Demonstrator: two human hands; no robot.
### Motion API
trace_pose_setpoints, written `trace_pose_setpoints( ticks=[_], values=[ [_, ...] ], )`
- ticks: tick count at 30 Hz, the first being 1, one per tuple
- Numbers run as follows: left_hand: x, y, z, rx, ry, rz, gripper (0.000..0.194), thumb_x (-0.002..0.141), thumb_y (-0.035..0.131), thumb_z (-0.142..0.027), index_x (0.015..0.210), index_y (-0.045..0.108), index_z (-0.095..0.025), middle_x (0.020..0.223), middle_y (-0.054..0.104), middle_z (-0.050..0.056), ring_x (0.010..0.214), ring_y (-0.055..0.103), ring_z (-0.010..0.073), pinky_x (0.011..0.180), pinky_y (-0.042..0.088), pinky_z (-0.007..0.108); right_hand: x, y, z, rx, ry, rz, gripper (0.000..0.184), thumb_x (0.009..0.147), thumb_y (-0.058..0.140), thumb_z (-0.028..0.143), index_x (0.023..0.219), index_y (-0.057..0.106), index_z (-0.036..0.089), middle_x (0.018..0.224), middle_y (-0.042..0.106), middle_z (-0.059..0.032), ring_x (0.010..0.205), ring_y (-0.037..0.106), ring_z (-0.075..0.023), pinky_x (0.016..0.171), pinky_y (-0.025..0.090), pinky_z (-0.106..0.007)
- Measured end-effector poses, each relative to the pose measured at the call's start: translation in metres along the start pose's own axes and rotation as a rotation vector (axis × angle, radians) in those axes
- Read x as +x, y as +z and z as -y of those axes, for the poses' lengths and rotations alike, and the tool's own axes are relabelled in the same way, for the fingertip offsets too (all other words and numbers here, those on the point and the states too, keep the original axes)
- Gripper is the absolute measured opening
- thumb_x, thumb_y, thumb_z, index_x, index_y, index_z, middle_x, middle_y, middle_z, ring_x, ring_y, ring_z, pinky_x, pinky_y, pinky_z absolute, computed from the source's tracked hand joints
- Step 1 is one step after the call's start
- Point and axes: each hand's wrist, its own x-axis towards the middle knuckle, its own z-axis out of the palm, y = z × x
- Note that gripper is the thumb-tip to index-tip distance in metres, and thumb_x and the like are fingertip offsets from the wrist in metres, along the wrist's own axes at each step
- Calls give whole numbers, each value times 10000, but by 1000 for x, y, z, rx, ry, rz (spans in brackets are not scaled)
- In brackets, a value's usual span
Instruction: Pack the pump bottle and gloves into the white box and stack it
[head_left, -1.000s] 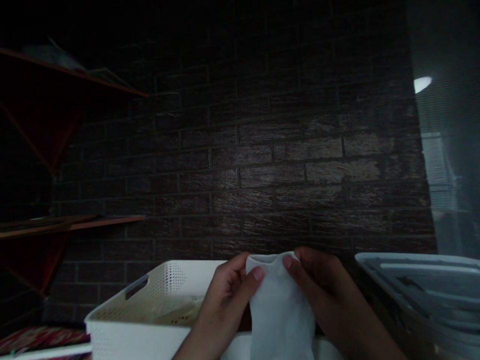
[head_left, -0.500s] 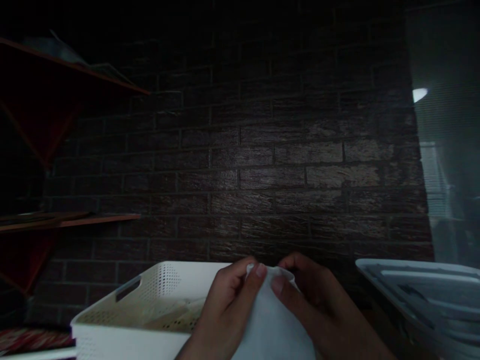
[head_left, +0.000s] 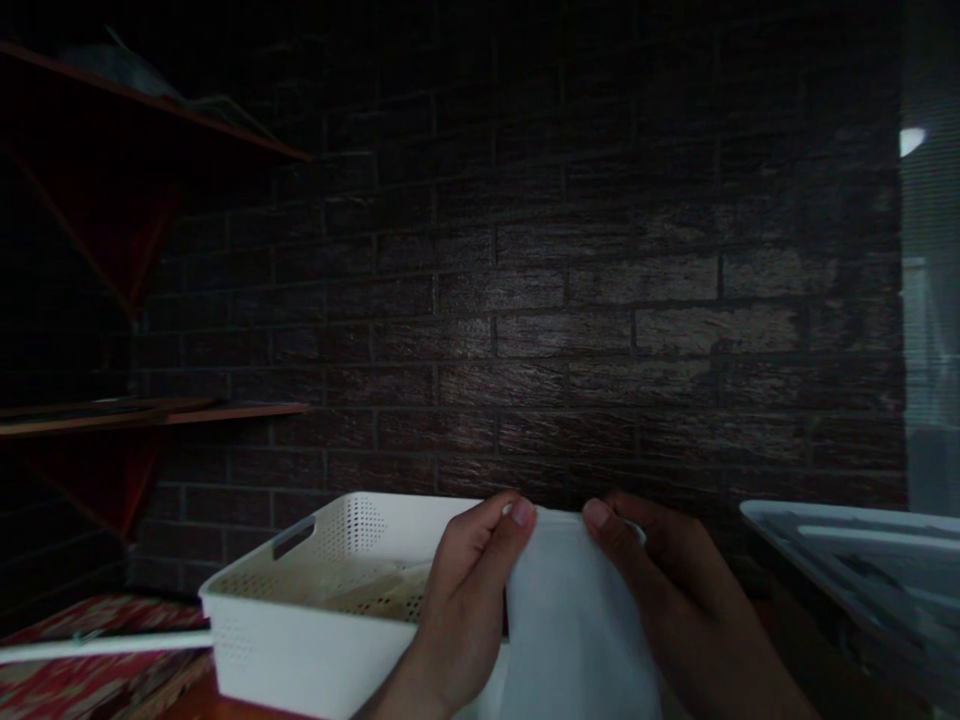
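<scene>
Brick wall (head_left: 465, 330) behind: my left hand (head_left: 471, 595) and right hand (head_left: 679, 575), both nearly closed, pinch a white cloth (head_left: 574, 610) by its top edge beside a basket (head_left: 307, 645).

1. I see the cloth (head_left: 574, 610) as plain white, bluish in shadow.
2. The basket (head_left: 300, 640) shows me white, with dotted patterns of small holes.
3. I get near-black brown on the wall (head_left: 487, 280), in a brick pattern with greyish joints.
4. The shelves (head_left: 232, 411) look dark red to me, orange-brown along the edges.
5. I read red and cream patterning on the fabric (head_left: 82, 675).
6. The lid (head_left: 877, 550) reaches me pale grey.
</scene>
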Motion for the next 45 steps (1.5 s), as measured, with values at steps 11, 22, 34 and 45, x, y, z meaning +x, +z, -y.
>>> trace_pose_setpoints(
  ticks=[11,22,34,45],
  values=[
    [-2,12,-7,161,150,-74,420,1007,541,-487,720,497,-183,671,441,-26,636,389,111,561,333,215,8,-4,9,-92,-284,262,523,1067,372,522,729,607,199,690,639,-17,700,605,-183,638,431,-270],
    [-5,9,-18,65,71,192,393,925,649,-536,768,560,-186,672,459,-38,604,396,102,509,305,201,9,-6,8,189,-98,374,435,946,621,548,720,546,185,582,419,59,510,372,-88,419,266,-188],
    [-8,19,-26,175,241,102,312,982,612,-380,780,733,-176,854,652,33,838,615,180,746,462,249,6,2,11,340,-103,838,402,821,792,253,1209,686,235,1110,749,-2,1055,683,-201,881,541,-271],
    [24,-7,-11,-215,187,-193,326,920,702,-432,734,669,-165,665,594,-20,602,482,109,581,388,212,2,4,5,94,93,870,408,1023,482,509,875,641,164,444,522,77,361,414,-69,410,279,-165]
  ],
)
